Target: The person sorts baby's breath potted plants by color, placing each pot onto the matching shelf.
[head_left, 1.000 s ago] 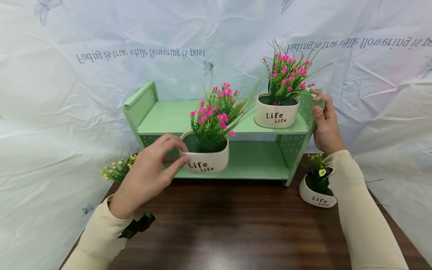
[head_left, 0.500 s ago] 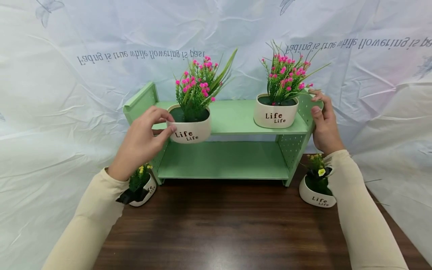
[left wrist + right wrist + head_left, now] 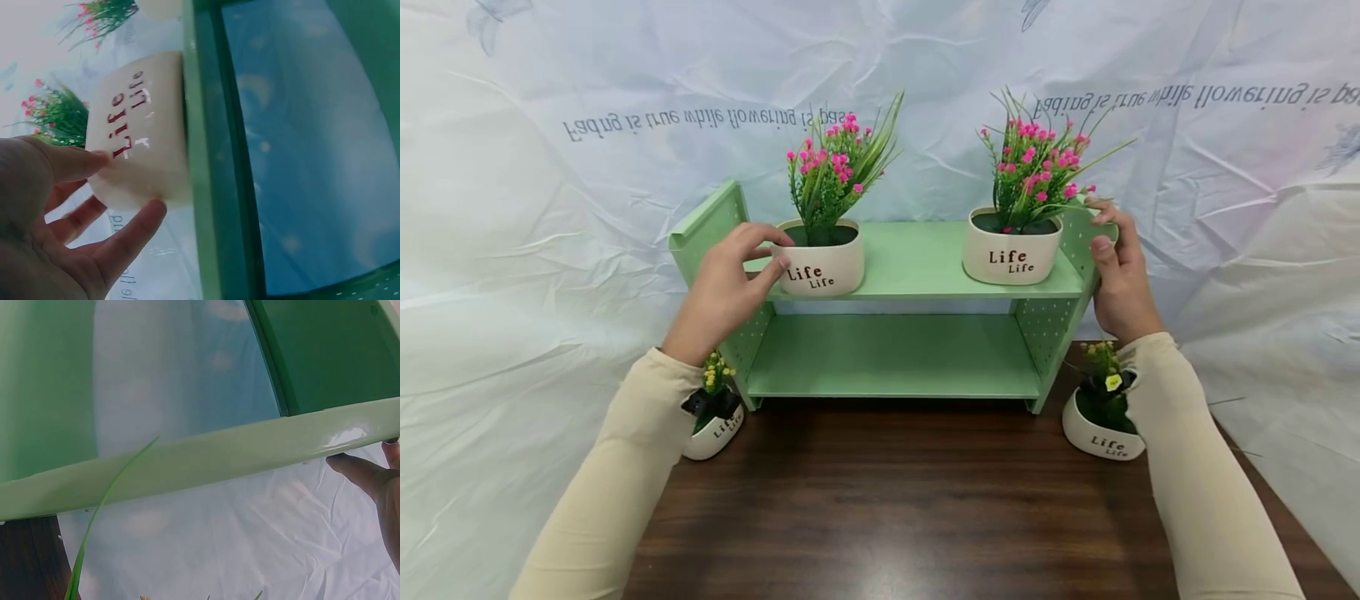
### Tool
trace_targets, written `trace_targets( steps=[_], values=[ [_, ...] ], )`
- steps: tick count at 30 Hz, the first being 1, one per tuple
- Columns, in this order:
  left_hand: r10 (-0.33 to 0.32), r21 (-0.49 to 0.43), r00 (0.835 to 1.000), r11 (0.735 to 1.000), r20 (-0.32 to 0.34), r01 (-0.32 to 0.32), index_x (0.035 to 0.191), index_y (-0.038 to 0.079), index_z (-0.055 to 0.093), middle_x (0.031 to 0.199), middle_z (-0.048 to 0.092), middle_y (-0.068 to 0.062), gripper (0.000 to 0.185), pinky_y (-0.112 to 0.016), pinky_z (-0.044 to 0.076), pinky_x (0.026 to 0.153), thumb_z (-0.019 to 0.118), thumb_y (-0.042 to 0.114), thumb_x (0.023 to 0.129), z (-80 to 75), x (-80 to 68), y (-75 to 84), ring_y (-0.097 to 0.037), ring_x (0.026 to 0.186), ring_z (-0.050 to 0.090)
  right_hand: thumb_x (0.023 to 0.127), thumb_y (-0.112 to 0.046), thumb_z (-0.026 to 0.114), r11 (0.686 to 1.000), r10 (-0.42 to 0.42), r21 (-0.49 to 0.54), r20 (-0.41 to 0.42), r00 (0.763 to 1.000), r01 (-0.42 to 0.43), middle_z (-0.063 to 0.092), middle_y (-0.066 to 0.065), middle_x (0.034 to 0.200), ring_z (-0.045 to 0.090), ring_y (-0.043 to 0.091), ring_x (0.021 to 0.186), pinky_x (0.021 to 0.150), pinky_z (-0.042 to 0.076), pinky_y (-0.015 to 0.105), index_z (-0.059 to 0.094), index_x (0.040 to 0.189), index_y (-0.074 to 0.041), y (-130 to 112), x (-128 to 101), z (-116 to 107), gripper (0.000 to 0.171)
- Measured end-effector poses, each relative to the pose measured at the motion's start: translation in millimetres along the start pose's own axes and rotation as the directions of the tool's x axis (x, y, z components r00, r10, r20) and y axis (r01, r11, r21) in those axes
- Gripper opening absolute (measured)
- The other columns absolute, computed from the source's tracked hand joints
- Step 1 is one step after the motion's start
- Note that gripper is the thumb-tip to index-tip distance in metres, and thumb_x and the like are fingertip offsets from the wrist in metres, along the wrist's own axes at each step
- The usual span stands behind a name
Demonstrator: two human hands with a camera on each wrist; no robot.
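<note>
My left hand [image 3: 724, 287] grasps the left pink pot [image 3: 820, 265], thumb on its front and fingers curled round its near side; the left wrist view shows the same pot [image 3: 140, 134] pinched between thumb and fingers [image 3: 128, 240]. The pot sits on the top board of the green shelf [image 3: 917, 267], towards its left end, just inside the left side panel. Its pink flowers and grass blades rise upright against the backdrop.

My right hand [image 3: 1118, 279] grips the shelf's right side panel, fingers curled over its top edge and thumb on the inner face. In the right wrist view only a fingertip [image 3: 362, 475] shows against the panel's green edge [image 3: 206, 462]. Just inside that panel, close to my fingers, stands the right pink pot [image 3: 1012, 254], its grass reaching out above my hand.

The lower board of the shelf lies open between the two perforated side panels. On the dark counter [image 3: 910, 500], one yellow pot [image 3: 715, 425] stands by the shelf's left foot, partly hidden behind my left sleeve, and another yellow pot [image 3: 1101, 425] stands by the right foot, touching or nearly touching my right sleeve. A crumpled white backdrop [image 3: 550, 208] with mirrored lettering hangs behind everything.
</note>
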State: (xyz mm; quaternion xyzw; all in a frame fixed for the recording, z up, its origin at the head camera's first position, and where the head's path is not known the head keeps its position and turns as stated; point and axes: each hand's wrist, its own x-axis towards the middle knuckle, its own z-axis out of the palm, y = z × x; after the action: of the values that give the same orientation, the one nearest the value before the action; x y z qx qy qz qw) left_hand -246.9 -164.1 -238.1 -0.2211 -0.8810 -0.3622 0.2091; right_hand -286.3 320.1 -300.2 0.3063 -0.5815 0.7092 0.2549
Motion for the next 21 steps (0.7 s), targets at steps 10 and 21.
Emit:
trace_targets(
  steps=[10, 21],
  values=[
    [0.100, 0.016, 0.991, 0.995, -0.088, -0.099, 0.133, 0.011, 0.069, 0.151, 0.055, -0.009, 0.040, -0.056, 0.057, 0.100, 0.082, 0.019, 0.095, 15.9, -7.4, -13.8, -0.029, 0.139, 0.054, 0.104, -0.035, 0.067, 1.000, -0.016, 0.006, -0.018, 1.000, 0.016, 0.037, 0.011, 0.159, 0.033, 0.033, 0.147, 0.106, 0.040, 0.031, 0.055, 0.127, -0.005, 6, 2, -1, 0.040],
    [0.125, 0.033, 0.989, 0.992, -0.077, -0.123, 0.146, 0.010, 0.057, 0.161, 0.041, -0.010, 0.064, -0.049, 0.057, 0.102, 0.087, 0.016, 0.090, 31.4, -12.8, -21.5, -0.031, 0.141, 0.051, 0.106, -0.033, 0.064, 1.000, -0.011, 0.004, -0.031, 0.999, 0.011, 0.037, 0.009, 0.158, 0.026, 0.031, 0.150, 0.110, 0.032, 0.033, 0.056, 0.126, -0.007, 3, 0, 2, 0.034]
  ],
)
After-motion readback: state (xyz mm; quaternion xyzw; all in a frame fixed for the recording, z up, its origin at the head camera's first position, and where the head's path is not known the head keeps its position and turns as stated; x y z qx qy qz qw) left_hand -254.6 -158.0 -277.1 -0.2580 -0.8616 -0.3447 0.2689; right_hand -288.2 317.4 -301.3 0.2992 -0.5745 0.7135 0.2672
